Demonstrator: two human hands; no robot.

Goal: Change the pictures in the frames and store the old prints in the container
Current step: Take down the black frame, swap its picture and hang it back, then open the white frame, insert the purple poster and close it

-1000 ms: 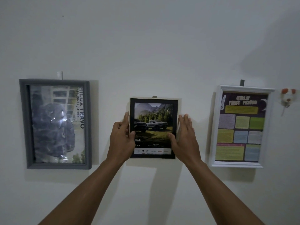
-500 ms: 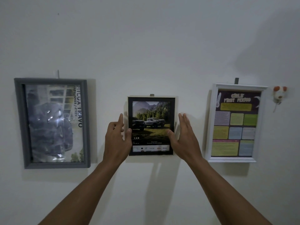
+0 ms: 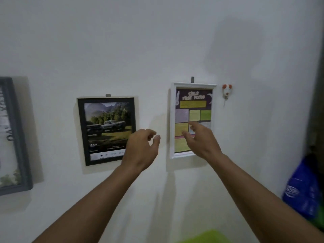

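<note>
Three frames hang on a white wall. A black frame (image 3: 107, 131) with a print of trucks in a meadow hangs in the middle. To its right hangs a white frame (image 3: 192, 120) with a coloured poster. A grey frame (image 3: 15, 137) is cut off at the left edge. My left hand (image 3: 142, 149) hovers between the black and white frames, fingers loosely curled, holding nothing. My right hand (image 3: 201, 139) is raised in front of the white frame's lower part, fingers spread, empty; I cannot tell whether it touches the frame.
A small wall hook (image 3: 227, 90) with orange spots sits right of the white frame. A blue plastic bag (image 3: 303, 192) hangs at the right edge by a dark vertical edge. Something lime green (image 3: 206, 236) shows at the bottom.
Both hands have let go of the black frame and moved right toward the white frame. The view has swung right, pushing the grey frame to the left edge.
</note>
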